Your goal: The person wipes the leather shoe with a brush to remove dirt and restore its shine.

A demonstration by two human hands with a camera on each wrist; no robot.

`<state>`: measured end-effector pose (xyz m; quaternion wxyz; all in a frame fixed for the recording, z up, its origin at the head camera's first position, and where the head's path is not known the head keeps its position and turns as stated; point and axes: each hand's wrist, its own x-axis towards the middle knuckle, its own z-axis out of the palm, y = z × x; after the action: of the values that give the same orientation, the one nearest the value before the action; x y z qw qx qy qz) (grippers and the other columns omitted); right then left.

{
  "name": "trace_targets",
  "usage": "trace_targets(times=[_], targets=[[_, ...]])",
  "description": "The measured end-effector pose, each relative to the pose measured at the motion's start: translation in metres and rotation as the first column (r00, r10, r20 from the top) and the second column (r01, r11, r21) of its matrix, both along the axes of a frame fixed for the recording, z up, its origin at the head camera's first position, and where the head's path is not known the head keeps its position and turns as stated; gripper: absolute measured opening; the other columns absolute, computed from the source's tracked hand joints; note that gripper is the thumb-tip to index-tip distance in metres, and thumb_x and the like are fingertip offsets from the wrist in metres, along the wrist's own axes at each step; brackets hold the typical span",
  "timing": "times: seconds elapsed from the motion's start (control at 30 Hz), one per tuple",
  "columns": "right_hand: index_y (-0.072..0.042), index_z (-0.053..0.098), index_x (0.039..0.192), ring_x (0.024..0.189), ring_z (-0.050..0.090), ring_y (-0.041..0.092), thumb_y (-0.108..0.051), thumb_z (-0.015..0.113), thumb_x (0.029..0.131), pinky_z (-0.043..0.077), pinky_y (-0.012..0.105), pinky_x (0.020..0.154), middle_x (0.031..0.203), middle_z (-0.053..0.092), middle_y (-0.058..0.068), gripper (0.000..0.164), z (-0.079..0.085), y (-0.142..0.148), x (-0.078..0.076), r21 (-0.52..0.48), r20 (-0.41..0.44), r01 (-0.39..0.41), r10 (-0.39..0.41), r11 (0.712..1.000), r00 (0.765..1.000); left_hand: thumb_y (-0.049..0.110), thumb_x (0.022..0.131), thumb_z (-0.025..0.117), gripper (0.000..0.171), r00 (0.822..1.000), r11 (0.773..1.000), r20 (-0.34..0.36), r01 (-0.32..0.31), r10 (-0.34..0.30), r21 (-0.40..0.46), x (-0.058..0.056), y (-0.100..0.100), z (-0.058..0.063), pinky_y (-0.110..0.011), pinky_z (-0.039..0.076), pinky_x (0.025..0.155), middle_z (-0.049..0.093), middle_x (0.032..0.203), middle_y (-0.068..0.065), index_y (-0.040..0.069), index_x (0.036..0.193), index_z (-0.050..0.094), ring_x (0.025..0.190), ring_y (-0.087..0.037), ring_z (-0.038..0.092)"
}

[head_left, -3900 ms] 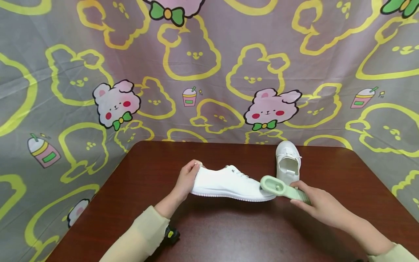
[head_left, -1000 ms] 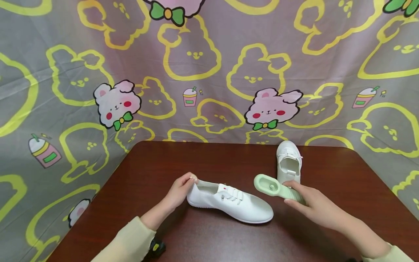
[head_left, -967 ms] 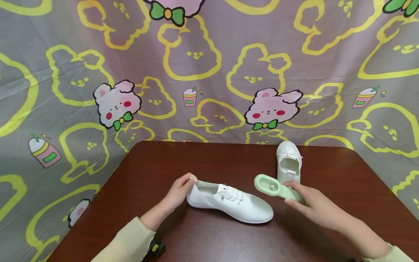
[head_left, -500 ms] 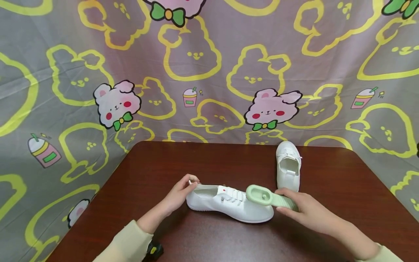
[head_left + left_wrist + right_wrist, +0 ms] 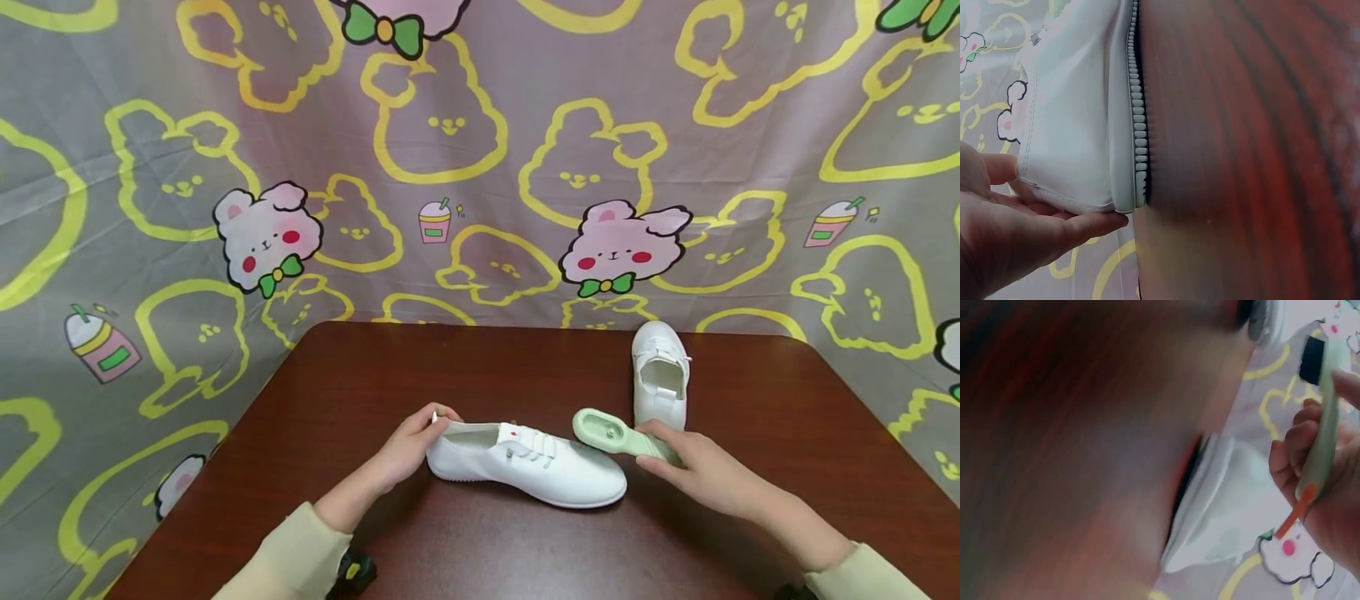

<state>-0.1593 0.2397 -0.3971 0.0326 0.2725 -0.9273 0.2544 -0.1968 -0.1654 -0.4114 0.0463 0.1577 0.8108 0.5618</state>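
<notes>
A white lace-up shoe (image 5: 525, 467) rests sole down on the table, toe to the right. My left hand (image 5: 414, 442) holds it at the heel; in the left wrist view, the thumb touches the collar and the fingers (image 5: 1085, 228) lie along the heel's back. My right hand (image 5: 701, 467) grips a pale green shoe brush (image 5: 618, 435) by its handle, the head over the shoe's toe end. Dark bristles (image 5: 1312, 360) show in the right wrist view, along with an orange strip (image 5: 1295, 512) at the handle's end. Whether the bristles touch the shoe I cannot tell.
The matching white shoe (image 5: 660, 375) stands at the back right of the brown table (image 5: 390, 358), toe away from me, just behind the right hand. A patterned curtain (image 5: 480, 208) hangs at the table's far edge. A black device (image 5: 352, 575) sits at my left wrist.
Earlier the shoe was lifted and tilted side-on with the brush at its toe; now it sits on the table. The brush moved left over the shoe, then slightly back right.
</notes>
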Motion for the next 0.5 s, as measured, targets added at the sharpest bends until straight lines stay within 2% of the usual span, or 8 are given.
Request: trace_targets(times=[0.07,0.13,0.2,0.27,0.37,0.43,0.5], targets=[[-0.025,0.057,0.12,0.08,0.053,0.001,-0.029,0.065,0.094,0.045,0.027,0.069,0.098,0.06,-0.016,0.028,0.001,-0.006,0.004,-0.025,-0.053,-0.069,0.068,0.997,0.996,0.012,0.102,0.046,0.021,1.0,1.0,-0.002,0.001,-0.001,-0.004,0.0,-0.001,0.0,-0.036,0.037,0.09,0.064,0.111,-0.014,0.0,0.109,0.061,0.106,-0.027,0.054],[-0.029,0.057,0.121,0.084,0.053,0.0,-0.03,0.066,0.094,0.046,0.026,0.072,0.1,0.058,-0.019,0.029,0.002,-0.014,0.008,-0.024,-0.118,-0.154,0.15,0.988,0.982,0.012,0.102,0.046,0.02,1.0,1.0,-0.002,0.004,-0.004,-0.004,-0.001,-0.001,0.0,-0.036,0.037,0.09,0.064,0.112,-0.014,0.0,0.109,0.061,0.105,-0.027,0.054],[-0.031,0.056,0.121,0.088,0.054,-0.002,-0.033,0.067,0.093,0.048,0.027,0.074,0.103,0.058,-0.021,0.03,0.002,-0.021,0.013,0.014,-0.185,-0.217,0.215,0.976,0.959,0.012,0.102,0.046,0.02,1.0,1.0,-0.004,0.003,-0.004,-0.012,-0.001,-0.001,0.001,-0.036,0.037,0.09,0.064,0.111,-0.013,0.001,0.108,0.061,0.105,-0.026,0.054],[-0.031,0.057,0.12,0.09,0.055,-0.002,-0.035,0.068,0.091,0.048,0.027,0.075,0.106,0.058,-0.021,0.031,0.002,-0.026,0.015,0.06,-0.232,-0.237,0.244,0.97,0.942,0.012,0.102,0.046,0.02,1.0,1.0,-0.005,0.003,-0.003,-0.021,0.0,-0.001,0.001,-0.037,0.037,0.09,0.064,0.112,-0.013,0.001,0.108,0.062,0.106,-0.026,0.054],[-0.029,0.059,0.119,0.091,0.056,-0.001,-0.036,0.069,0.09,0.049,0.029,0.075,0.107,0.059,-0.02,0.032,0.001,-0.026,0.013,0.094,-0.255,-0.221,0.238,0.971,0.937,0.012,0.102,0.047,0.019,1.0,0.999,-0.007,0.003,-0.004,-0.032,0.001,-0.001,0.001,-0.037,0.037,0.09,0.064,0.112,-0.013,0.002,0.107,0.062,0.106,-0.027,0.054],[-0.028,0.06,0.118,0.088,0.056,-0.001,-0.036,0.069,0.09,0.049,0.03,0.074,0.105,0.06,-0.02,0.03,0.0,-0.021,0.008,0.084,-0.23,-0.187,0.201,0.979,0.952,0.011,0.102,0.046,0.019,1.0,0.999,-0.013,0.006,-0.007,-0.037,0.001,0.0,0.001,-0.036,0.037,0.09,0.064,0.112,-0.013,0.002,0.107,0.062,0.106,-0.027,0.054],[-0.027,0.06,0.119,0.084,0.055,0.0,-0.036,0.067,0.092,0.048,0.03,0.071,0.102,0.06,-0.019,0.03,0.0,-0.014,0.003,0.06,-0.17,-0.129,0.138,0.99,0.976,0.011,0.101,0.047,0.018,1.0,0.999,-0.024,0.008,-0.009,-0.042,0.002,-0.001,0.001,-0.035,0.037,0.089,0.064,0.111,-0.013,0.002,0.107,0.062,0.105,-0.027,0.054]])
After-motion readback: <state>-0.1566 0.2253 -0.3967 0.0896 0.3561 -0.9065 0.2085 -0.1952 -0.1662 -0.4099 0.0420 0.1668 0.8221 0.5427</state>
